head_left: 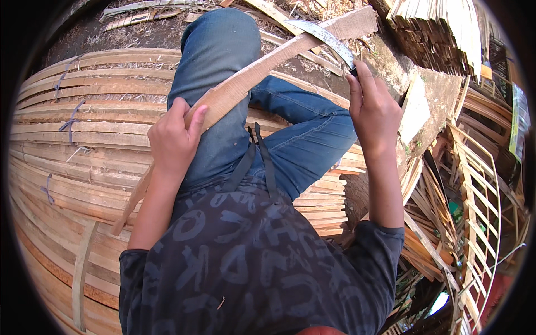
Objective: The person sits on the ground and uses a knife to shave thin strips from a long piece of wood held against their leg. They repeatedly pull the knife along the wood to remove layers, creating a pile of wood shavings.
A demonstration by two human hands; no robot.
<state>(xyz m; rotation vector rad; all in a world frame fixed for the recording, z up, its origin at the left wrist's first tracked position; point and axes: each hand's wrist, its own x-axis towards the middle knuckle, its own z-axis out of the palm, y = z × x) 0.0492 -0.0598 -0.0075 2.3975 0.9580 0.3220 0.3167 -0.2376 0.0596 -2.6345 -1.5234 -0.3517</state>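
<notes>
Key relation: blade vs. plank, crossing at an angle; clock as per the view, 12 at top. L hand (176, 137) is clenched round the wooden plank (245, 81), thumb on its upper face, fingers mostly hidden past the near edge; R hand (375, 114) grips the curved blade (329, 39) at its base, only a dark bit of handle showing, rest covered by the fingers.

Plank's long axis runs approx. 7–8 o'c. to 1–2 o'c.; from L grip the longer part goes off twd 2 o'c., over the left leg (215, 47) in jeans, and a shorter tail drops twd 7 o'c., partly hidden by the L forearm; blade leaves R hand twd 10–11 o'c., bowed, and lies across the plank close to its far end, tip just past the edge; whether the edge bites the wood or only rests on it, can't tell.

Crossing pt. is at 2 o'c. from L hand, well apart; at 11 o'c. from R hand, near; so R is the nearer hand, L is the one holding the plank.

Round abt: strip bundles (106, 109) w/ purple ties at 9 o'c.; stacked slats (435, 36) at 1 o'c.; lattice frame (470, 223) at 4 o'c., slightly blurred by lens rim.
</notes>
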